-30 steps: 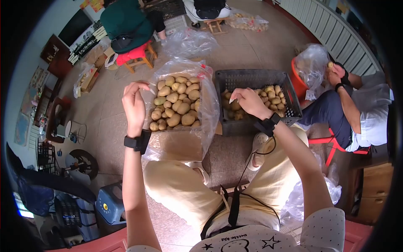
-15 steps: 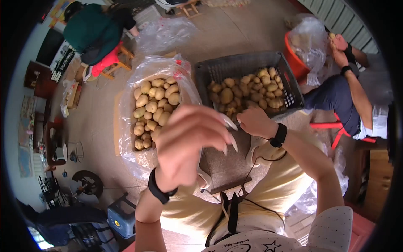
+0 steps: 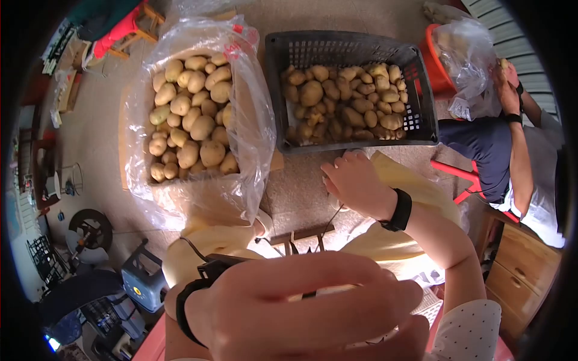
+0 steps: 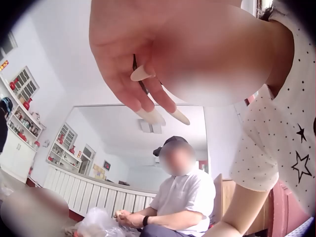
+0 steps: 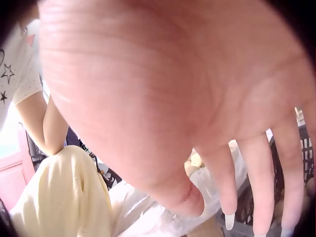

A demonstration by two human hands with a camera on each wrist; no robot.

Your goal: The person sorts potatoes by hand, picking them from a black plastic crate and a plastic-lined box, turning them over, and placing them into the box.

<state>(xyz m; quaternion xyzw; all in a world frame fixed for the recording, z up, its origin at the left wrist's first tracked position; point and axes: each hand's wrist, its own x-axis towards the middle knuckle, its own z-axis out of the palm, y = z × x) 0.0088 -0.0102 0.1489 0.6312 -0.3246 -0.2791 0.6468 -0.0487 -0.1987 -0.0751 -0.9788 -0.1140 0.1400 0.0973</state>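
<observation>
My left hand (image 3: 313,307) is raised close in front of the head camera, its fingers loosely bent. In the left wrist view this hand (image 4: 133,49) is beside the blurred head, and a thin dark line shows in the gap by the thumb. My right hand (image 3: 360,185) hovers over the lap, just short of the black crate's near rim, with fingers relaxed and nothing held. Small potatoes (image 3: 361,111) lie in the black plastic crate (image 3: 361,145). Larger potatoes (image 3: 192,120) fill a box lined with clear plastic (image 3: 253,129), left of the crate.
At the right, a seated person (image 3: 515,156) works beside an orange bucket (image 3: 438,72) covered with a clear plastic bag (image 3: 475,66). A blue stool (image 3: 143,281) and a wheel-shaped thing (image 3: 90,233) stand at lower left. A wooden cabinet (image 3: 512,277) is at lower right.
My left hand has gone from beside the potato box up toward the head. The right hand has drawn back from over the crate to the lap. The head view has tipped downward.
</observation>
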